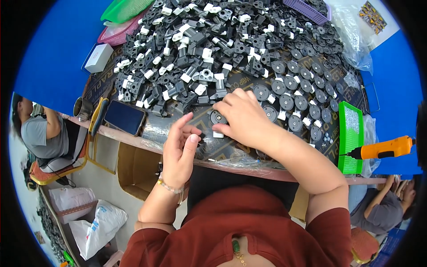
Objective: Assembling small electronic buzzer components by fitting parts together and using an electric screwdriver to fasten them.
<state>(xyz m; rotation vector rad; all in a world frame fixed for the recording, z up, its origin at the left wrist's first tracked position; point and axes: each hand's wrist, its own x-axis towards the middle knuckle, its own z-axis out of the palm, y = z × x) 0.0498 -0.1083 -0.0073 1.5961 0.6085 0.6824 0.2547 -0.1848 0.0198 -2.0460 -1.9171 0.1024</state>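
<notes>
My right hand (244, 116) reaches over the table with its thumb and index finger around a round black disc part (216, 117), which has a small metal centre. A white tip (218, 134) shows just below that hand's thumb. To the left, my left hand (179, 149) is raised at the table's near edge, its fingers loosely bent and apart. A small dark piece beside its fingertips is too unclear to name. Several rows of round black disc parts with white tips (287, 102) lie to the right of my right hand.
A big heap of black brackets with white ends (191, 49) fills the far side. Phone (124, 117), metal cup (82, 108) and white box (98, 58) lie left. At right are a green tray (342, 151) of small metal parts, an orange electric screwdriver (387, 148) and a purple basket (307, 11).
</notes>
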